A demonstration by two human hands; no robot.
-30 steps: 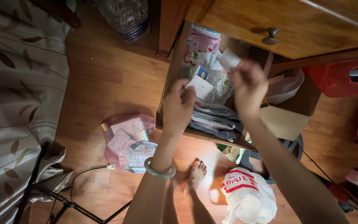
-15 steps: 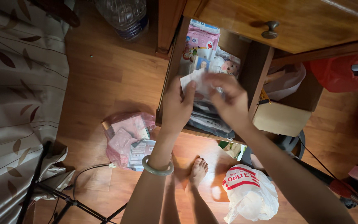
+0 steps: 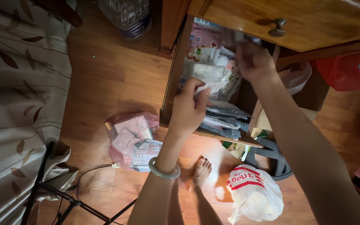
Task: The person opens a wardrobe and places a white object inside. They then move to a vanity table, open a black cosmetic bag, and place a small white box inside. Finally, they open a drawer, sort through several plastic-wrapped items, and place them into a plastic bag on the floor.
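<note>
My left hand [image 3: 189, 107], with a pale green bangle [image 3: 163, 170] on the wrist, pinches a small white paper [image 3: 210, 87] over the open wooden drawer [image 3: 176, 66]. My right hand [image 3: 253, 60] reaches to the back of the drawer, under the cabinet top; it is blurred and I cannot tell what its fingers hold. The drawer is packed with pink packets [image 3: 203, 39], a clear plastic case [image 3: 207, 71] and dark folded pouches [image 3: 223, 118].
A pink plastic bag of packets [image 3: 129, 141] lies on the wooden floor by my foot [image 3: 201, 170]. A white and red bag [image 3: 255, 193], a dark stool [image 3: 271, 156], a water jug [image 3: 126, 16], a curtain [image 3: 17, 104] and a tripod leg [image 3: 63, 202] surround me.
My right hand left the paper and moved up to the back of the drawer. My left hand stays holding the white paper, slightly lower.
</note>
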